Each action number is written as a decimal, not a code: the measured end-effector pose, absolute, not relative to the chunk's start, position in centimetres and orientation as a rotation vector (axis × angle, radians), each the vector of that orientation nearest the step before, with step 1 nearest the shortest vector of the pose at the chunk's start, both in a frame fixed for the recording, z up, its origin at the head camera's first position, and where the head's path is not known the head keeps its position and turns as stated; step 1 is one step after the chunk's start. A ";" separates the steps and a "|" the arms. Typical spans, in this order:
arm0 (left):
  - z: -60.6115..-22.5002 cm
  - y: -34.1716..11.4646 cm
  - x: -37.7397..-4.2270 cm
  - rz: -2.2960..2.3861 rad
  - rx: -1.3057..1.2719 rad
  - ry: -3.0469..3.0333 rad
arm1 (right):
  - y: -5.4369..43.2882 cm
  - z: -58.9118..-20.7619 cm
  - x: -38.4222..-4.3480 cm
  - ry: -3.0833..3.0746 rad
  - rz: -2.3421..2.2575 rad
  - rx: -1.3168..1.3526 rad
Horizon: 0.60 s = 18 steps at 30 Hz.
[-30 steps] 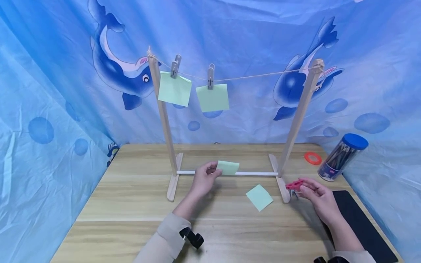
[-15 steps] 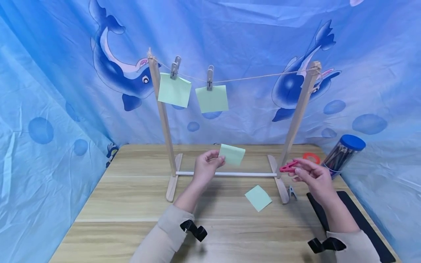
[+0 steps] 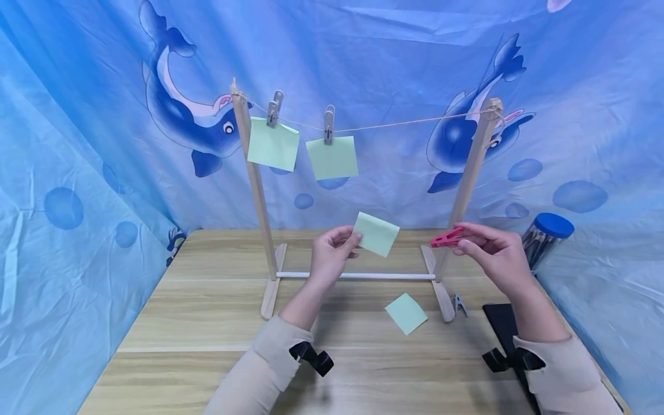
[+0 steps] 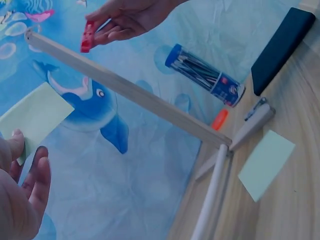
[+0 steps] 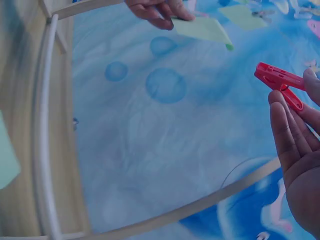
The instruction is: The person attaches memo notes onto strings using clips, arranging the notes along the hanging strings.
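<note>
My left hand (image 3: 332, 256) pinches a pale green sticky note (image 3: 377, 233) by its left edge, held in the air below the string (image 3: 399, 124). To its right, my right hand (image 3: 495, 253) holds a red clothespin (image 3: 447, 237) between thumb and fingers, its nose pointing left toward the note. In the right wrist view the red clothespin (image 5: 280, 82) shows clearly against the blue backdrop. Two green notes, a left one (image 3: 273, 144) and a right one (image 3: 332, 158), hang from the string under grey clothespins (image 3: 329, 124). Another green note (image 3: 406, 313) lies on the table.
The string runs between two wooden posts (image 3: 255, 190) joined by a white rod (image 3: 358, 276). A grey clothespin (image 3: 459, 305) lies by the right foot. A blue-lidded pencil tub (image 4: 205, 75), a red-orange ring (image 4: 219, 120) and a black slab (image 4: 283, 50) are at the right.
Both hands have risen from near the table, the left carrying the note up and right, the right carrying the red clothespin up and slightly left. The hanging notes stay in place.
</note>
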<state>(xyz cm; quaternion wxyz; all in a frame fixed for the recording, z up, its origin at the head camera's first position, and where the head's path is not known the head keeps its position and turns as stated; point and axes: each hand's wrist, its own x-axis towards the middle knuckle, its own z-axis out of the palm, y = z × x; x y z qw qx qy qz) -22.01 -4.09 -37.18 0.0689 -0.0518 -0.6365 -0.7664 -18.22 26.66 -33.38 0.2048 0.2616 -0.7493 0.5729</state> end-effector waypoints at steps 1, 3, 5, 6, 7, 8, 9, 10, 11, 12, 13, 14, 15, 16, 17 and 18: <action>-36.9 -4.0 -22.0 -2.311 -0.159 -1.914 | 26.5 -32.9 -18.3 -2.085 1.577 0.751; -36.4 -3.8 -22.0 -2.331 -0.176 -1.890 | 26.2 -32.0 -18.5 -2.048 1.574 0.809; -35.8 -3.5 -21.9 -2.365 -0.204 -1.845 | 25.9 -30.9 -18.6 -2.007 1.588 0.854; -35.5 -3.3 -21.9 -2.391 -0.216 -1.812 | 25.7 -30.2 -18.7 -1.992 1.588 0.871; -35.2 -3.2 -21.9 -2.408 -0.230 -1.784 | 25.5 -29.6 -18.7 -1.971 1.607 0.890; -34.9 -3.0 -21.9 -2.421 -0.244 -1.760 | 25.3 -29.0 -18.8 -1.951 1.617 0.906; -34.5 -2.8 -21.9 -2.434 -0.257 -1.738 | 25.1 -28.3 -18.8 -1.944 1.613 0.914; -34.2 -2.7 -21.8 -2.445 -0.270 -1.716 | 25.0 -27.6 -18.8 -1.942 1.585 0.932; -33.9 -2.5 -21.8 -2.459 -0.275 -1.698 | 24.8 -26.9 -18.8 -1.939 1.562 0.943; -33.6 -2.3 -21.8 -2.477 -0.279 -1.679 | 24.6 -26.2 -18.9 -1.922 1.552 0.969; -33.3 -2.2 -21.8 -2.482 -0.286 -1.670 | 24.3 -25.5 -18.9 -1.907 1.540 0.991; -33.0 -2.1 -21.8 -2.489 -0.293 -1.661 | 24.1 -24.9 -18.9 -1.893 1.520 1.012; -32.7 -2.0 -21.8 -2.491 -0.299 -1.655 | 23.9 -24.2 -19.0 -1.884 1.496 1.031; -32.5 -1.9 -21.8 -2.491 -0.299 -1.657 | 23.7 -23.6 -19.1 -1.869 1.482 1.052; -32.2 -1.8 -21.8 -2.495 -0.299 -1.658 | 23.5 -22.9 -19.1 -1.856 1.473 1.063; -32.0 -1.8 -21.8 -2.499 -0.300 -1.656 | 23.3 -22.3 -19.2 -1.841 1.474 1.077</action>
